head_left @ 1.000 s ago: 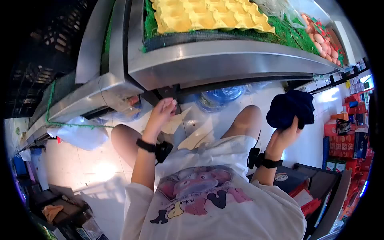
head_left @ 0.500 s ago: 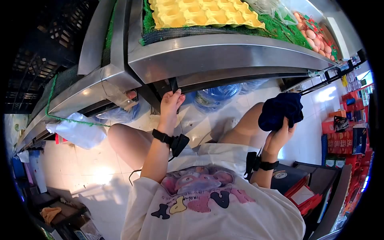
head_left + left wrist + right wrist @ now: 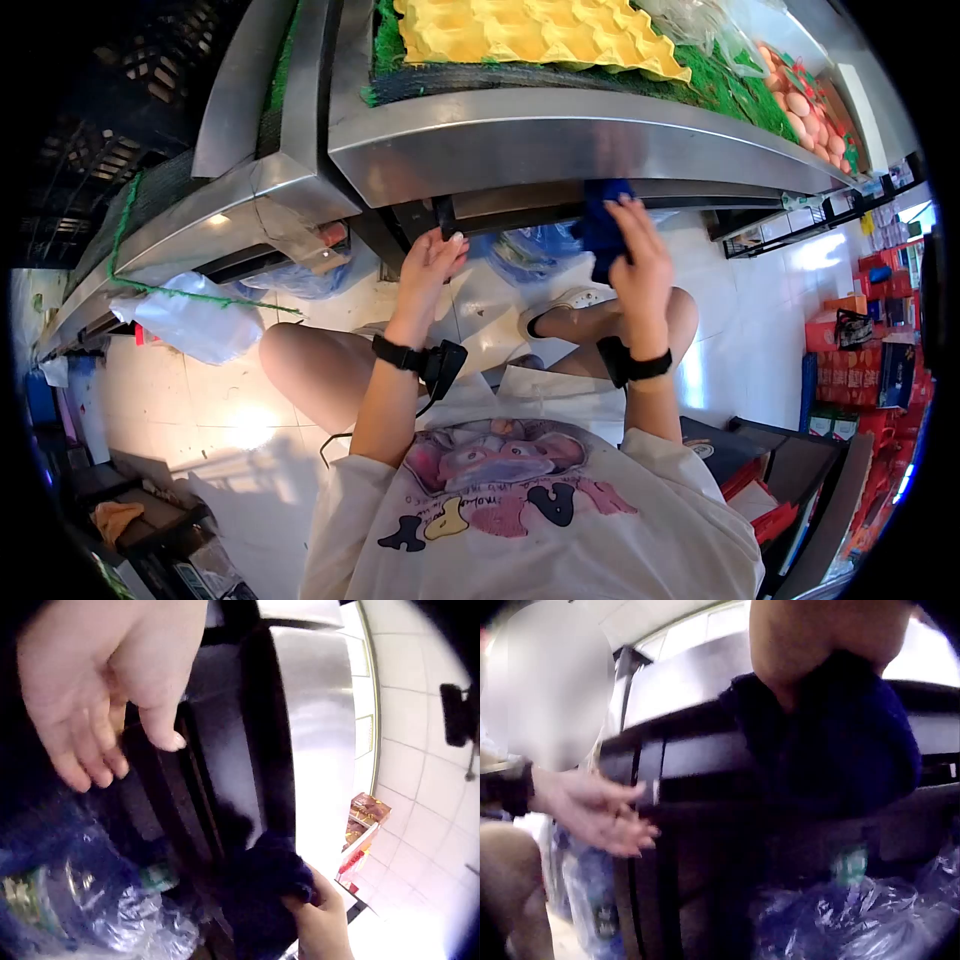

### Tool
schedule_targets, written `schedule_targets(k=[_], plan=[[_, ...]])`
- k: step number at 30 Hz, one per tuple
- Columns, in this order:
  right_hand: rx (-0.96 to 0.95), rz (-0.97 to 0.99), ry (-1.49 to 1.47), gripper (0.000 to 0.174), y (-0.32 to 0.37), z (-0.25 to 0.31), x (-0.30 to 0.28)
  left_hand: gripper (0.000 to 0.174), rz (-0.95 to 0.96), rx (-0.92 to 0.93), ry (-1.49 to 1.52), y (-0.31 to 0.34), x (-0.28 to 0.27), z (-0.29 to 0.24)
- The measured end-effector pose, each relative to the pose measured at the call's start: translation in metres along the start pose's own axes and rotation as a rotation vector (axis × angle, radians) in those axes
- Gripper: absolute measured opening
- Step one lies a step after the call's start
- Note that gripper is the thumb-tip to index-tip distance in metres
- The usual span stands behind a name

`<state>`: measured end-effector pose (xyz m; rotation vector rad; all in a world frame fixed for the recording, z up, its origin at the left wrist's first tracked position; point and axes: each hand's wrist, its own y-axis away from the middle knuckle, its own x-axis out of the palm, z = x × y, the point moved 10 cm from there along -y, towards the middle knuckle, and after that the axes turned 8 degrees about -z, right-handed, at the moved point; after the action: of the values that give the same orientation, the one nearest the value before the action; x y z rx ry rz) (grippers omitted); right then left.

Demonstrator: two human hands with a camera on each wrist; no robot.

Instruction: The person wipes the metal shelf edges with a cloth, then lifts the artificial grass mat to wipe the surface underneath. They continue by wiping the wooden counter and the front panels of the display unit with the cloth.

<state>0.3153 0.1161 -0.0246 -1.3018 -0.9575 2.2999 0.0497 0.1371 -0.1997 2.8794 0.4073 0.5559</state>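
Note:
My right hand (image 3: 643, 265) holds a dark blue cloth (image 3: 600, 225) against the dark lower rail (image 3: 520, 217) under the steel front of the display stand (image 3: 560, 150). From the left wrist view, the thumb and fingers grip the bunched cloth (image 3: 259, 907). The same cloth (image 3: 840, 750) spreads below the palm in the right wrist view and hides part of the rail. My left hand (image 3: 430, 270) is beside the dark upright at the rail's left end. Its fingers are loosely bent and hold nothing, with the thumb apart from them.
A yellow egg tray (image 3: 530, 35) lies on green matting on the stand, with eggs (image 3: 810, 125) at its right end. Plastic-wrapped bottles (image 3: 530, 250) stand beneath the rail. A white plastic bag (image 3: 205, 320) hangs at the left. Red boxes (image 3: 850, 375) are stacked at far right.
My right hand has carried the cloth from the right side, above the knee, leftward and up to the rail. The left hand has moved to the upright and stayed there.

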Motion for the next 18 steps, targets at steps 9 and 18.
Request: schedule_targets(k=[9, 18], plan=[[-0.332, 0.343, -0.121, 0.051, 0.005, 0.09, 0.114, 0.025, -0.096, 0.241, -0.61, 0.068, -0.084, -0.085], [-0.256, 0.353, -0.151, 0.044, 0.001, 0.118, 0.134, 0.024, -0.146, 0.249, -0.555, 0.081, -0.099, -0.092]])
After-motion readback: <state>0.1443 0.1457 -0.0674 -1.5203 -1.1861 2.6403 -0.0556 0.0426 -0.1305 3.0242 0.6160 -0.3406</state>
